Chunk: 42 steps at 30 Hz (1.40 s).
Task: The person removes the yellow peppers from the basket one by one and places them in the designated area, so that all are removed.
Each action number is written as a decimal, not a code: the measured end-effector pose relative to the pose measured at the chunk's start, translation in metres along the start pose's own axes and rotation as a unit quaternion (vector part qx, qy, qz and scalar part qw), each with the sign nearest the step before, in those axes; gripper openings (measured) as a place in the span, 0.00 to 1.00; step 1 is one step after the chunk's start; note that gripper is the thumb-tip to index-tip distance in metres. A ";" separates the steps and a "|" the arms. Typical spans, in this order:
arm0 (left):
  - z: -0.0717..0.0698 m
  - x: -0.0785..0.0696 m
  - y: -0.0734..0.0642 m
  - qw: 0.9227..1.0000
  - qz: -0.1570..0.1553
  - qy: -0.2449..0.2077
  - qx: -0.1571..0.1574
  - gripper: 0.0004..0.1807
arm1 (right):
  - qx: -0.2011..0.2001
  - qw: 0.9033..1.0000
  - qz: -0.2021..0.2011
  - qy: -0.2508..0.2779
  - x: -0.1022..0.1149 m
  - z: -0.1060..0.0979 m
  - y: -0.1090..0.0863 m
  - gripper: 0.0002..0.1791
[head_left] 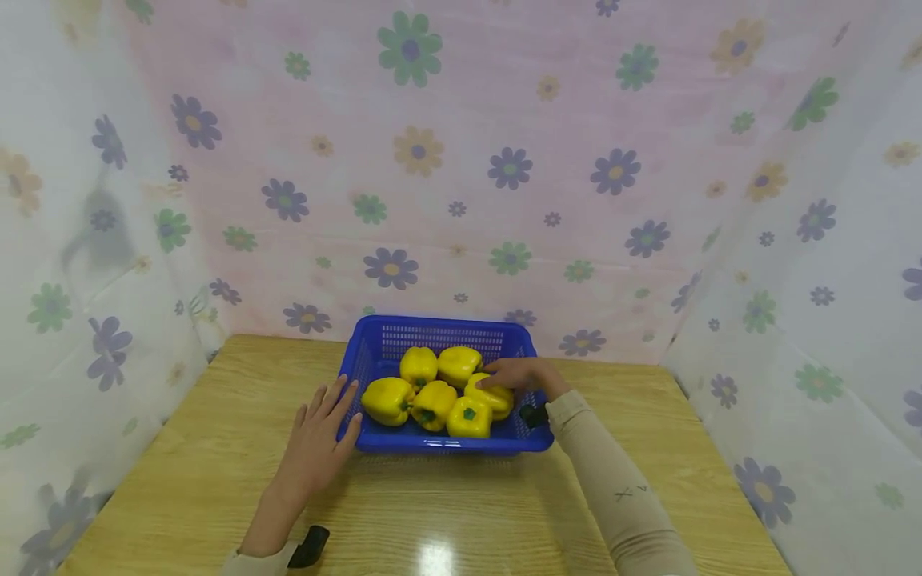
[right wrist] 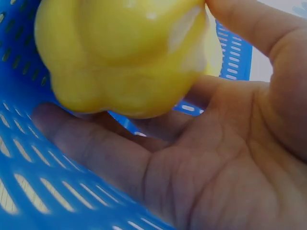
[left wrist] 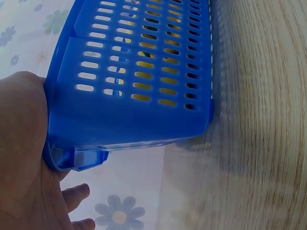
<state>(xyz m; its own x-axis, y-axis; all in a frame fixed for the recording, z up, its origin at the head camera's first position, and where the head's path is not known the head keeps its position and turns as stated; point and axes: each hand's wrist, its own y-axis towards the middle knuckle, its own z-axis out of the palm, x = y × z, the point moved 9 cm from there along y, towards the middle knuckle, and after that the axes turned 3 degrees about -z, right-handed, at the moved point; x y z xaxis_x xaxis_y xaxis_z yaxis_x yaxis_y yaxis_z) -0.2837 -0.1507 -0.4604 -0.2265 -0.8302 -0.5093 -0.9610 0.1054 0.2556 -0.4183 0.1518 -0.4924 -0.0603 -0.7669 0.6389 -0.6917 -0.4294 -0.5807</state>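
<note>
A blue plastic basket (head_left: 370, 438) holds several yellow bell peppers (head_left: 389, 400), lying loosely grouped. At its right side my right hand (head_left: 522, 374) reaches in and grips a yellow bell pepper (head_left: 493, 396). Up close in the right wrist view, the thumb touches one side of this bell pepper (right wrist: 124, 57) and the fingers lie around its other side, near the slotted wall. My left hand (head_left: 317, 440) rests at the basket's left rim with fingers spread and fairly straight. In the left wrist view the left hand (left wrist: 24, 148) touches the rim at a corner.
The basket stands on a light wood-grain table (head_left: 403, 512), towards its back edge. Flower-printed cloth (head_left: 461, 176) hangs behind the table and along both sides. Black straps (head_left: 310, 547) sit at the wrists over beige sleeves.
</note>
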 end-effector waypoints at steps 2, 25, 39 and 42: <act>-0.001 -0.001 0.000 1.000 0.001 0.000 -0.003 0.30 | 0.004 1.000 0.000 0.006 0.000 0.000 0.000 0.42; 0.000 -0.003 0.002 1.000 0.003 0.001 -0.013 0.30 | 0.011 0.999 0.016 0.033 0.007 -0.003 -0.016 0.50; -0.001 -0.002 0.003 1.000 -0.006 0.027 -0.012 0.30 | -0.070 0.994 -0.083 0.028 0.027 -0.014 -0.047 0.37; -0.001 -0.003 0.002 0.999 -0.004 0.034 -0.017 0.30 | -0.102 0.989 -0.096 0.051 0.028 -0.018 -0.055 0.39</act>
<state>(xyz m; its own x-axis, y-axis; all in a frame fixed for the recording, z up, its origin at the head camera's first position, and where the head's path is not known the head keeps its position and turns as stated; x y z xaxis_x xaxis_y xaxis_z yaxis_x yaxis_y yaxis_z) -0.2851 -0.1490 -0.4575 -0.2064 -0.8665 -0.4545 -0.9565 0.0809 0.2803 -0.3950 0.1622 -0.4339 0.0219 -0.6237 0.7813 -0.8279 -0.4494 -0.3356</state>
